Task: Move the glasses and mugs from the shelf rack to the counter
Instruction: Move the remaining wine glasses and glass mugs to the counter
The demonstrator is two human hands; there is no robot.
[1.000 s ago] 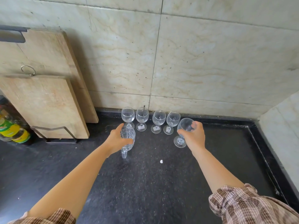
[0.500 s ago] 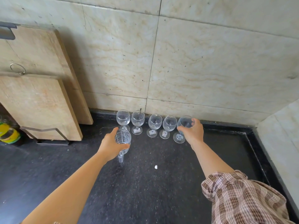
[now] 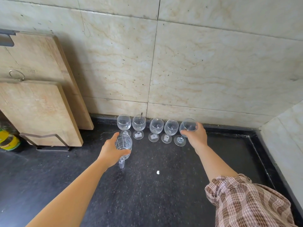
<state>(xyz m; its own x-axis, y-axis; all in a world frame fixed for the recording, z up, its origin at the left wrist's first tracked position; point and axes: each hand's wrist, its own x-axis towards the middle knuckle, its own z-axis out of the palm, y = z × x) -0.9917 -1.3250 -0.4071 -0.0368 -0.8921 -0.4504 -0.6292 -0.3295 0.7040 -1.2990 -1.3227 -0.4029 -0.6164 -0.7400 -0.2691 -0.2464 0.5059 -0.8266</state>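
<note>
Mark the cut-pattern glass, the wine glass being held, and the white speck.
cut-pattern glass [image 3: 124, 142]: head view, on its patterned bowl.
held wine glass [image 3: 187, 125]: head view, on its clear bowl.
white speck [image 3: 158, 172]: head view, on its middle.

Nothing here can be read. A bottle [image 3: 8, 140] at the left edge has a yellow label [image 3: 10, 142] with a green lower band, but its print is too blurred and too small to make out. In the back row, three glasses each have a small white square sticker on the foot: the second glass [image 3: 139, 124], the third glass [image 3: 156, 126] and the fourth glass [image 3: 171, 128], counting from the left. The stickers show only as pale patches, and it cannot be told whether they carry any print.
</note>
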